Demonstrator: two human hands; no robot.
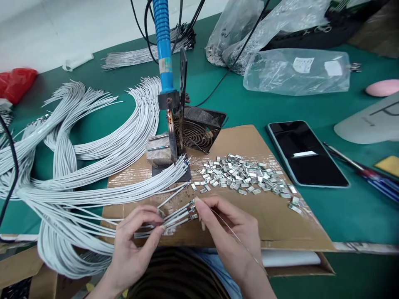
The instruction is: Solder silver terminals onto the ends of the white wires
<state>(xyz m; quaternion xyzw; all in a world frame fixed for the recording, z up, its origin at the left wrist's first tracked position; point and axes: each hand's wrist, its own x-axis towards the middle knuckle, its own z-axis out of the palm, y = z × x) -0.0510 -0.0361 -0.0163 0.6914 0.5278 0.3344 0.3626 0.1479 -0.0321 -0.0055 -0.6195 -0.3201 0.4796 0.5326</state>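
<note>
My left hand (137, 238) is closed on several white wires (178, 216), thumb and fingers pinching them near their ends. Small metal connectors (193, 216) sit at the tips of these wires. My right hand (233, 232) pinches beside the tips, with a thin strand of solder wire (231, 229) running from its fingers back across the palm to the wrist. Just beyond both hands, a blue-handled soldering iron (165, 74) points down at a larger bundle of white wires (149, 185). A heap of loose metal connectors (246, 176) lies on the cardboard (274, 226).
A black fan (196, 128) stands behind the iron. Thick white wire bundles (62, 162) fill the left side. To the right are a phone (308, 153), screwdriver-like tools (368, 172) and a white cup-like object (370, 120). Plastic bags (296, 72) lie at the back.
</note>
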